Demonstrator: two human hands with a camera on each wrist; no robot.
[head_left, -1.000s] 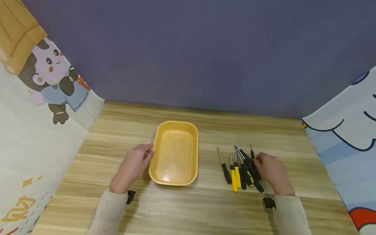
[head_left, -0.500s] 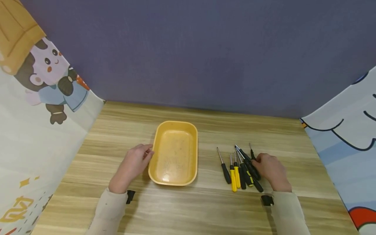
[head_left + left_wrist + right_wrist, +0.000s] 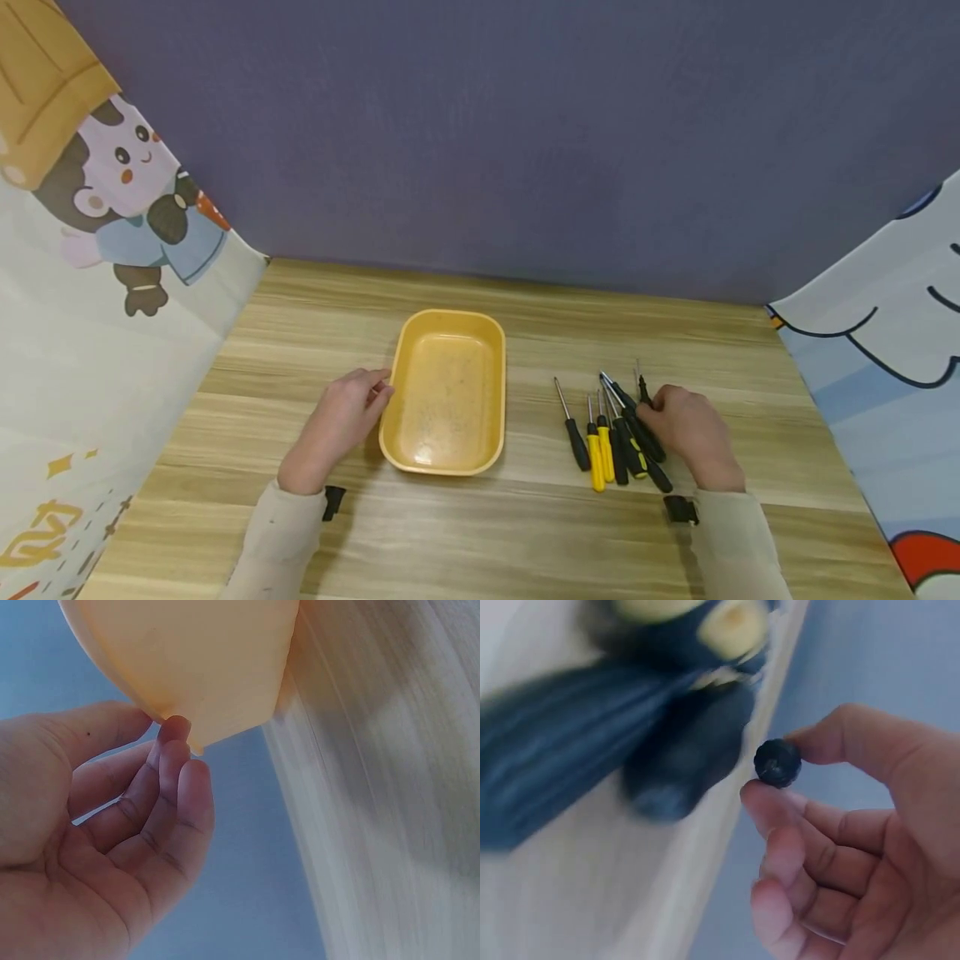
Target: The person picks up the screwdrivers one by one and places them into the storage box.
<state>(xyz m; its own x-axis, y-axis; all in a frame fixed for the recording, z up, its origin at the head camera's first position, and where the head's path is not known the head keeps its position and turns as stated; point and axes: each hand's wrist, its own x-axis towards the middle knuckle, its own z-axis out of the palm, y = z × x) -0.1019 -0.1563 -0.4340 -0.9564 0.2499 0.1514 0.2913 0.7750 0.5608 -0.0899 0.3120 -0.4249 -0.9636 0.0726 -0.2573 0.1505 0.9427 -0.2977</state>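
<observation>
My left hand [image 3: 347,417] is at the left side of a yellow plastic tray [image 3: 501,392]. In the left wrist view, thumb and fingertips pinch the tray's rim [image 3: 101,664]. My right hand [image 3: 693,429] pinches a small black screwdriver [image 3: 643,390] between thumb and forefinger, its thin shaft pointing away from me. Seen from the right wrist, only the round handle end of this screwdriver [image 3: 778,763] shows, apart from the others. Beside that hand lies a bunch of screwdrivers, with black handles [image 3: 645,437] and yellow handles [image 3: 596,461], some overlapping.
One black-handled screwdriver [image 3: 576,443] lies slightly apart at the bunch's left. The wooden tabletop [image 3: 480,542] meets a dark blue-grey panel [image 3: 487,150] at the back. Printed cartoon panels stand along the left and right sides.
The small black screwdriver has shifted slightly away from me and left with my right hand, its shaft now more upright in view. My left hand and the tray have stayed put.
</observation>
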